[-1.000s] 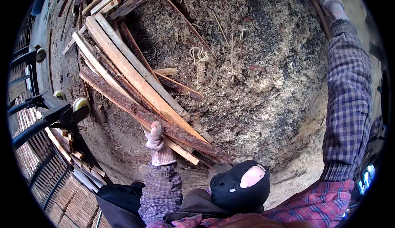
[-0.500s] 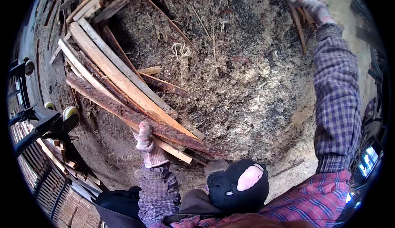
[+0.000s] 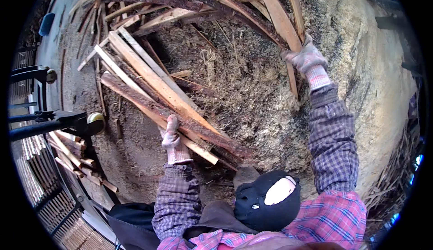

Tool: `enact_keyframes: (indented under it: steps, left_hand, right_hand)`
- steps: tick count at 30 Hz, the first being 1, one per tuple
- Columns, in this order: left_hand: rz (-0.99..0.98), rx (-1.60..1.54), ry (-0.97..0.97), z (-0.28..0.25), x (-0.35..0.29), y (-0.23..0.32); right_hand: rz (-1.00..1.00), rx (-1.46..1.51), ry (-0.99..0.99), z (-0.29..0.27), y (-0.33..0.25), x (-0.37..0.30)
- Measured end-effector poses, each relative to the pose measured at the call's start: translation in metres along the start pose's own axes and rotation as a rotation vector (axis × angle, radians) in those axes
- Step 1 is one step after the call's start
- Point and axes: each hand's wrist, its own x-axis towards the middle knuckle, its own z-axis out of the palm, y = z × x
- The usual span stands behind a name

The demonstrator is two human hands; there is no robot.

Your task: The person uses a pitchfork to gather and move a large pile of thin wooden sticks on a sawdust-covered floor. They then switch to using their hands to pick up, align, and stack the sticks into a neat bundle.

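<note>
My left hand (image 3: 172, 137), in a pale dirty knit glove, is closed round the near part of a bark-covered wood strip (image 3: 135, 102), its thumb on top. Beside and under that strip, several sawn wood strips (image 3: 158, 82) lie bundled at a slant; how many the hand grips cannot be made out. To the upper right my right hand (image 3: 309, 59), gloved as well, is closed on the near ends of long wood strips (image 3: 275, 13). These reach up toward the far edge, one with dark bark. Their gripped ends are partly hidden by the fingers.
Sawdust and bark crumbs cover the ground (image 3: 252, 96). More loose wood strips (image 3: 131, 0) are heaped at the far left. A metal frame with a wheel (image 3: 95, 123) stands at the left, near stacked short wood pieces (image 3: 81, 160). A pale loop of twine (image 3: 208, 57) lies mid-ground.
My right hand has come nearer and to the left, drawing its wood strips across the far side. The left hand keeps its grip on the bundle; the whole view has shifted somewhat.
</note>
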Motion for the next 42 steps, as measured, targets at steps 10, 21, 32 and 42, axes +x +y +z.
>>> enact_keyframes:
  steps: [10, 21, 32, 42]
  left_hand:
    - [-0.014, -0.124, 0.016, -0.021, 0.004, 0.001]
    - [-0.046, -0.243, -0.147, -0.145, 0.073, -0.042]
    - [-0.115, -0.241, -0.239, -0.088, 0.028, -0.014]
    - [-0.078, -0.372, -0.389, -0.053, -0.011, 0.022]
  right_hand:
    - [1.009, 2.287, -0.328, 0.0, -0.077, -0.156]
    - [0.319, 1.106, -0.291, 0.032, 0.131, -0.398]
    - [-0.426, 0.862, -0.361, 0.002, -0.113, -0.289]
    - [-0.554, -0.433, -0.346, 0.071, -0.283, -0.303]
